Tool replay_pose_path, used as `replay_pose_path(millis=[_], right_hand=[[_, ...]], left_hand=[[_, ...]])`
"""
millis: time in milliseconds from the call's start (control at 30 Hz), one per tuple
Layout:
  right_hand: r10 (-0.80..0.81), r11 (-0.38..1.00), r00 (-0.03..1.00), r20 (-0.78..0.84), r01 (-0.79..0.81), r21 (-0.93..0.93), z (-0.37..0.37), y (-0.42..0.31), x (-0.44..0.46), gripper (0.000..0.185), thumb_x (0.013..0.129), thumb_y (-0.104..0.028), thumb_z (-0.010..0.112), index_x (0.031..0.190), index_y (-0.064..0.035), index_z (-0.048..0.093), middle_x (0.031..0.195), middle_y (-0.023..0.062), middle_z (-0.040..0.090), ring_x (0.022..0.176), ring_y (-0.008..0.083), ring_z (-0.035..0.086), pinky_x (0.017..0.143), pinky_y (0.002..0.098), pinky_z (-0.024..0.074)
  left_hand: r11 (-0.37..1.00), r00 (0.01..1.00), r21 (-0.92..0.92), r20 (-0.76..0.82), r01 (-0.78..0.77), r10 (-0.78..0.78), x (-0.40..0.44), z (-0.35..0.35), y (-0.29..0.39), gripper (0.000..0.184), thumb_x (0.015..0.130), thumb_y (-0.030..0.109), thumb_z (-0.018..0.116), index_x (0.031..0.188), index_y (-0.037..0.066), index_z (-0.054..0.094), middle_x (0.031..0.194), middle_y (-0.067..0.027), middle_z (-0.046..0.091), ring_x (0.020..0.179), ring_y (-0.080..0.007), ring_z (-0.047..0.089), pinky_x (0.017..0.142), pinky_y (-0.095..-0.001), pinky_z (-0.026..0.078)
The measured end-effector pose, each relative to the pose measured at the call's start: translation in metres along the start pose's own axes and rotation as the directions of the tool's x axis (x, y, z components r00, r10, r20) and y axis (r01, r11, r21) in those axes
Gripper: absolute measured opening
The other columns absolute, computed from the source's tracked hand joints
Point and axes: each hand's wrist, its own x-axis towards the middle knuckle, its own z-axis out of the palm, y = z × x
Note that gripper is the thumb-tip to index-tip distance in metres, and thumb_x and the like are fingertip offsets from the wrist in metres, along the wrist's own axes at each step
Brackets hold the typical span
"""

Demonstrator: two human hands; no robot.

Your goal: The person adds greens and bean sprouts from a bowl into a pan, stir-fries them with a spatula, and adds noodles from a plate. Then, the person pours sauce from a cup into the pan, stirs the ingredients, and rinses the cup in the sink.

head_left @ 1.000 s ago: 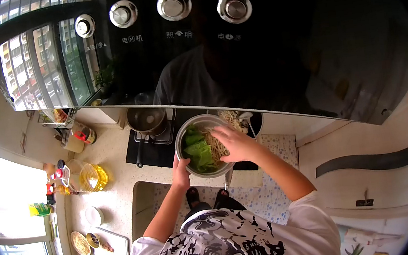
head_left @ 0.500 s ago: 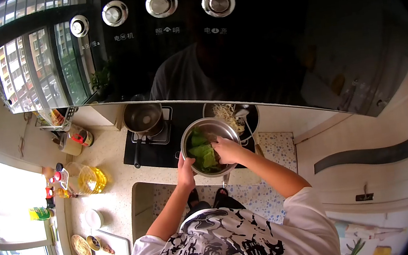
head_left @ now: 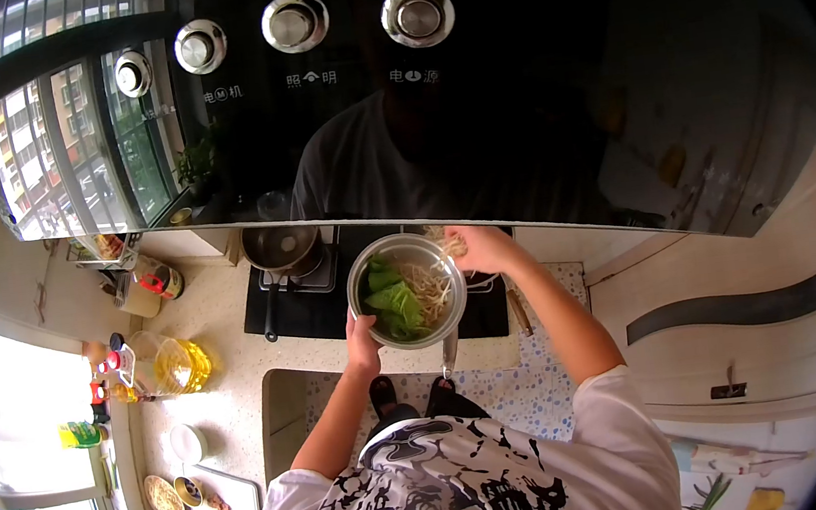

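My left hand [head_left: 361, 341] grips the lower left rim of a steel pot [head_left: 352, 286] above the front of the hob. Inside it, green leafy vegetables [head_left: 391, 299] lie on the left and bean sprouts [head_left: 435, 287] on the right. My right hand [head_left: 484, 249] is closed on a bunch of bean sprouts [head_left: 446, 241] at the pot's upper right rim. Behind that hand, the wok is mostly hidden by the hand and the range hood. A wooden handle [head_left: 519, 313] sticks out toward the front at its right.
A saucepan [head_left: 282, 250] stands on the left burner of the black hob [head_left: 319, 315]. The dark range hood [head_left: 515, 132] overhangs the back. On the left counter stand an oil jug [head_left: 181, 366], a white bowl [head_left: 187, 442] and a cutting board [head_left: 239, 496].
My right hand has come out of the pot and moved up and right, now holding bean sprouts. Sprouts now show in the pot beside the greens. The view has shifted slightly.
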Motion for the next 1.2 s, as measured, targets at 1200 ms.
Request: replay_pose_path(millis=[1200], right_hand=[[-0.178, 0.693, 0.967, 0.184, 0.256, -0.674, 0.097, -0.01, -0.029, 0.043, 0.059, -0.025, 0.084, 0.096, -0.0056, 0.074, 0.102, 0.011, 0.063, 0.101, 0.0279, 0.061, 0.084, 0.0386, 0.0502]], left_hand=[[0.999, 0.999, 0.039, 0.039, -0.031, 0.03, -0.027, 0.036, 0.018, 0.061, 0.09, 0.013, 0.048, 0.151, 0.013, 0.038, 0.131, -0.0095, 0.057, 0.116, -0.0227, 0.06, 0.087, -0.0386, 0.057]])
